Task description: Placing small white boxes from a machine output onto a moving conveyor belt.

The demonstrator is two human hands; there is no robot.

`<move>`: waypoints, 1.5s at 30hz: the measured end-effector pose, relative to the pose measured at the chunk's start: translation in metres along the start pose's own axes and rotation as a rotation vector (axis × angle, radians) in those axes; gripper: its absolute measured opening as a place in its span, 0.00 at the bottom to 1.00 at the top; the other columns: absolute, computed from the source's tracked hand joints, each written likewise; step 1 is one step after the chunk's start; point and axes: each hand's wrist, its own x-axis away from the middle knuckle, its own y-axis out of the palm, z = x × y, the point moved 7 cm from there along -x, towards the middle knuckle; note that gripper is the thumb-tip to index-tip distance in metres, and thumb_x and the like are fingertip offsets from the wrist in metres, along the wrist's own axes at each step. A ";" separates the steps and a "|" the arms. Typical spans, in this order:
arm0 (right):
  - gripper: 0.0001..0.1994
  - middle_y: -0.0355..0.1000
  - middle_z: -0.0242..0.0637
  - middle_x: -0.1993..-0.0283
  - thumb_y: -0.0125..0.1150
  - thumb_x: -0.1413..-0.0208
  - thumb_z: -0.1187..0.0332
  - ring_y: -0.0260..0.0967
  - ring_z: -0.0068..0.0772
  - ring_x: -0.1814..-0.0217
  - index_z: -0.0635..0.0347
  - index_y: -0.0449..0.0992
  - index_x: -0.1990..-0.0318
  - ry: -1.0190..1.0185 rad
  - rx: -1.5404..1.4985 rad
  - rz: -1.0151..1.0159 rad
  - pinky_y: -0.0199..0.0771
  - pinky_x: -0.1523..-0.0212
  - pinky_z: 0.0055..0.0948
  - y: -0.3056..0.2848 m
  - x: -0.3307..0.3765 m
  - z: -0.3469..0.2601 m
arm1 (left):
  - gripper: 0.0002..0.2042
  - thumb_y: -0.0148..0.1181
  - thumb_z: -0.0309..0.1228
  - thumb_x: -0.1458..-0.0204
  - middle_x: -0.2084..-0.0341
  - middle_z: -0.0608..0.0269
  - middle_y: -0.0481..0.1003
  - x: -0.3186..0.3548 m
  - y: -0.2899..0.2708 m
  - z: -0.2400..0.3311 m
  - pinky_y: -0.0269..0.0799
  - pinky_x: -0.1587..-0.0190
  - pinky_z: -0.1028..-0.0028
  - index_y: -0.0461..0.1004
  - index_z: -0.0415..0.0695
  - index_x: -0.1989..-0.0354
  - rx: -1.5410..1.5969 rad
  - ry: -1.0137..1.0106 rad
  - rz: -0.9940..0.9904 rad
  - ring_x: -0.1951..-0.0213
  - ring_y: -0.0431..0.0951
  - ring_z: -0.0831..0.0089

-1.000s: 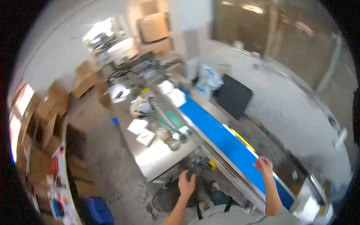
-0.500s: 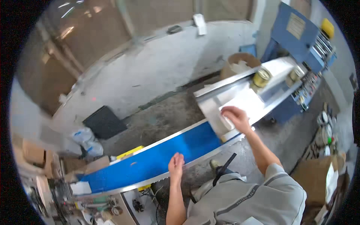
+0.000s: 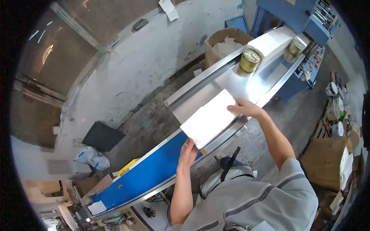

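A stack of white sheets [image 3: 210,117] lies over the left part of the metal tray [image 3: 227,82], its left end beside the blue conveyor belt [image 3: 150,173]. My left hand [image 3: 187,154] grips its lower left end, thumb against the edge. At the opposite end my right hand [image 3: 246,107] holds the stack, with the thumb on top and the other fingers along the far edge. Whether the stack rests on the metal or is slightly lifted, I cannot tell. Further up the tray a gold-coloured round tin-like weight [image 3: 249,60] stands against a long row of white sheets [image 3: 273,42].
A second round metal piece [image 3: 296,46] sits near the blue machine [image 3: 287,15] at the tray's far end. Behind the tray stands a cardboard bin [image 3: 223,42] with white scraps. A white piece [image 3: 97,207] lies at the belt's left end. Brown cartons [image 3: 323,159] stand at right.
My left hand has come from over the blue belt to the stack's left end and taken hold. My right hand stays at the stack, now gripping its right end. The view has shifted.
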 end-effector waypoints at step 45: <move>0.30 0.72 0.37 0.50 0.73 0.54 0.64 0.73 0.36 0.52 0.57 0.66 0.44 0.045 -0.870 -0.972 0.77 0.62 0.37 1.150 -0.011 -0.522 | 0.27 0.65 0.35 0.45 0.50 0.50 0.74 0.638 -0.377 -0.119 0.72 0.48 0.70 0.64 0.33 0.41 0.259 0.051 1.528 0.51 0.76 0.69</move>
